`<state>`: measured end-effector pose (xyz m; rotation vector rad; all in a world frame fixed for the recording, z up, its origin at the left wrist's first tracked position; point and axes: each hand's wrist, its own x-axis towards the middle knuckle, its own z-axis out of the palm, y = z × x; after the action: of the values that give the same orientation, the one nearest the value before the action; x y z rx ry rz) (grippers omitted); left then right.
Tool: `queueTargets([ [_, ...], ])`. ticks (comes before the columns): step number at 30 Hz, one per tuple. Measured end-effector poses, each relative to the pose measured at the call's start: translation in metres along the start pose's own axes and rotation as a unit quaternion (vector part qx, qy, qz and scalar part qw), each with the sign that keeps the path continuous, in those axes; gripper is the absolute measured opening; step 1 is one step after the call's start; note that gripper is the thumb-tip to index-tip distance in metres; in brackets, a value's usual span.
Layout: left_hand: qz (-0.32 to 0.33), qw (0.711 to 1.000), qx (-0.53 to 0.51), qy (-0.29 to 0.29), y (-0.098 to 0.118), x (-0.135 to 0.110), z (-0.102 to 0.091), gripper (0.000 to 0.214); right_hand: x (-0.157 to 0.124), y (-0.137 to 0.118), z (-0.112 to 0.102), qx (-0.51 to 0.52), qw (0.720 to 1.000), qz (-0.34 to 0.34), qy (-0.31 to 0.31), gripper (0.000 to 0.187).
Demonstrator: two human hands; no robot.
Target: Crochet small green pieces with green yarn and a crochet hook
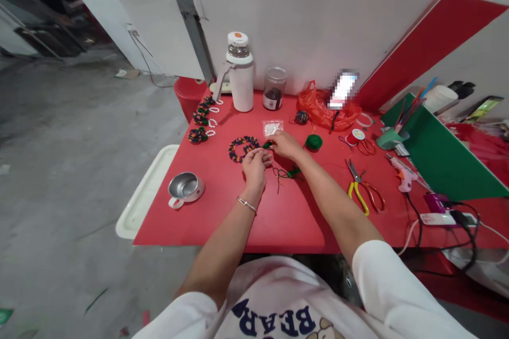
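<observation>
My left hand (255, 163) is closed in a pinch over the red table (222, 212), its fingertips at the right edge of a multicoloured yarn ring (242, 147). My right hand (283, 143) is closed just beyond it, pinching a green piece of yarn at the ring's edge. Dark green yarn strands (283, 173) trail on the table under both hands. A green yarn ball (314, 142) lies right of my right hand. A small clear bag of white beads (272, 128) sits just behind the hands.
A steel cup (184, 187) stands at the left, several finished yarn pieces (201, 119) behind it. White flask (240, 72), jar (274, 88) and orange bag (323, 106) line the back. Scissors and pliers (362, 192), a glue gun (403, 174) and a power strip (447, 218) lie right.
</observation>
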<state>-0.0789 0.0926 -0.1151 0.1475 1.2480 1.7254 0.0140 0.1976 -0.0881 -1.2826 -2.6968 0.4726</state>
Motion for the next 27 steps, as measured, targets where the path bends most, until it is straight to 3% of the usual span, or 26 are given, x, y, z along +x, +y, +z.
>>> queueTargets([
  [2,-0.036,0.999,-0.031,-0.011,0.0,-0.002,0.002,0.019,-0.001,0.0,-0.001,-0.011,1.0,0.006,0.005,0.016],
  [5,-0.069,0.994,-0.076,-0.034,-0.002,-0.003,0.004,0.019,-0.02,-0.003,0.002,-0.012,0.997,-0.006,0.079,0.013],
  [7,-0.087,0.989,-0.107,-0.043,-0.004,-0.005,0.005,0.014,-0.036,-0.006,0.007,-0.018,0.993,0.002,0.12,0.016],
  [11,-0.118,0.98,-0.152,-0.06,-0.004,-0.006,0.006,0.003,-0.059,-0.011,0.022,-0.01,0.989,-0.026,0.144,0.026],
  [17,-0.118,0.977,-0.168,-0.061,0.0,-0.002,0.001,0.009,-0.065,-0.013,0.039,0.056,0.973,-0.08,0.209,0.033],
  [23,-0.094,0.984,-0.138,-0.057,0.0,0.003,-0.003,0.011,-0.066,-0.017,0.038,-0.004,0.978,-0.097,0.182,0.035],
  [27,-0.075,0.99,-0.103,-0.055,0.001,0.006,-0.006,0.014,-0.066,-0.015,0.041,0.003,0.97,-0.131,0.203,0.031],
])
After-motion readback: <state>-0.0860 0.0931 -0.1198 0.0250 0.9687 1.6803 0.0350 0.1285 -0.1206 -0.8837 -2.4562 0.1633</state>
